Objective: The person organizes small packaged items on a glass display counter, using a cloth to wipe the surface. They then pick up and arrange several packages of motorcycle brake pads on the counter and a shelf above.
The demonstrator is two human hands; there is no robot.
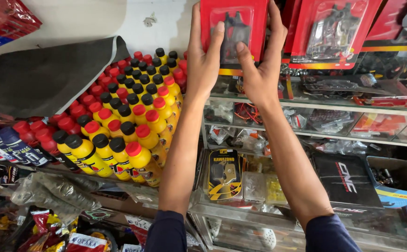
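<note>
Head view, package: you hold a red blister pack (233,30) up at the far top of the scene, in front of the wall, above the top glass shelf (315,103).
Head view, left hand: your left hand (204,58) grips the pack's left edge, palm against the side, fingers (219,29) curled over the front onto the clear bubble.
Head view, right hand: your right hand (261,63) clasps the right edge the same way, thumb on the bubble, the other fingers running up the right side and behind the card.
Head view, contents: a dark part (235,32) sits under the bubble; its exact kind is hard to tell.
Handling, weight: you can judge it light, though the part probably puts most of the weight in the middle.
Handling, stiffness: the card backing looks thin and likely bends if you squeeze it; the bubble may dent under thumb pressure.
Handling, surface: the glossy plastic looks slippery, so hold by the card edges, not by the bubble alone.
Head view, right neighbour: a second red blister pack (334,32) hangs just beside yours on the right, close enough to knock.
Head view, left: rows of yellow bottles (128,121) with red and black caps lie stacked well below and left of your hands.
Head view, near: a yellow-and-black packet (224,173) lies on the lower shelf between your forearms.
</note>
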